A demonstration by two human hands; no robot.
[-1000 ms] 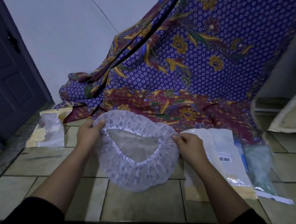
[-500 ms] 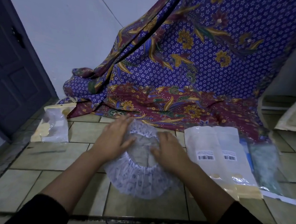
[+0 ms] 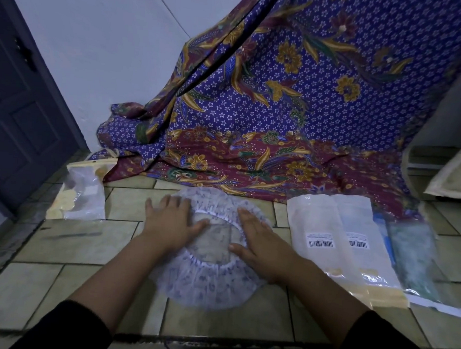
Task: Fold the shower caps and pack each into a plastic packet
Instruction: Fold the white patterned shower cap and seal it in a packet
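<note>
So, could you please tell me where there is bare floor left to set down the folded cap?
Bare tiles lie between the left hand and the filled packet at far left, and along the near edge below the shower cap. Right of the right hand it is crowded: barcoded packets overlap side by side, reaching the patterned cloth.

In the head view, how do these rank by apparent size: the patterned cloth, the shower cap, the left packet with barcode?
1. Patterned cloth, by far the largest.
2. Shower cap, partly covered by hands.
3. Left packet with barcode; close to the cap, so this order is unsure.
</note>
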